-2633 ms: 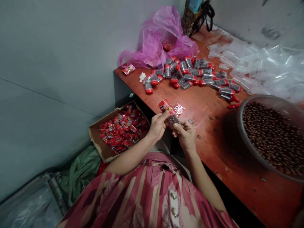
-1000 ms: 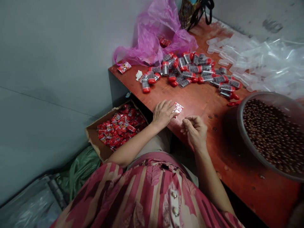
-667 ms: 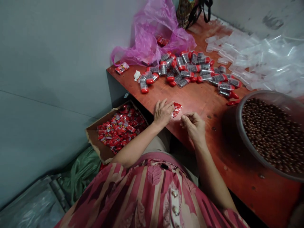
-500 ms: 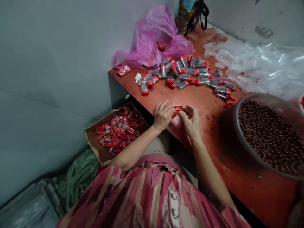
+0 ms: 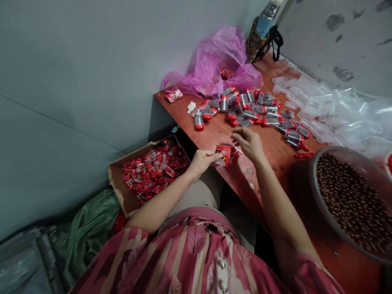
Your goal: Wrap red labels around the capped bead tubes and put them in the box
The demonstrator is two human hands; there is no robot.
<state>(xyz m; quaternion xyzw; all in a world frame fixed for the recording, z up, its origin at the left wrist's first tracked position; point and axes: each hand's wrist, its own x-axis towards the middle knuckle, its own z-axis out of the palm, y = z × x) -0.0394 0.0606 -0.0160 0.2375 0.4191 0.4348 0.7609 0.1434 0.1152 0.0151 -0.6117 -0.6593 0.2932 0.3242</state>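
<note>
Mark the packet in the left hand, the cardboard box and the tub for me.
Packet (image 5: 225, 153): head view, middle of its red face.
Cardboard box (image 5: 127, 197): head view, bare cardboard beside its contents.
Tub (image 5: 313, 179): head view, left part of its rim.

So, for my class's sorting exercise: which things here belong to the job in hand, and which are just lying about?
Seem to belong:
red packet in the left hand
red-capped tubes
carton
tub of brown beads
clear tubes

Seem just lying about:
pink bag
white scrap
bottle
</note>
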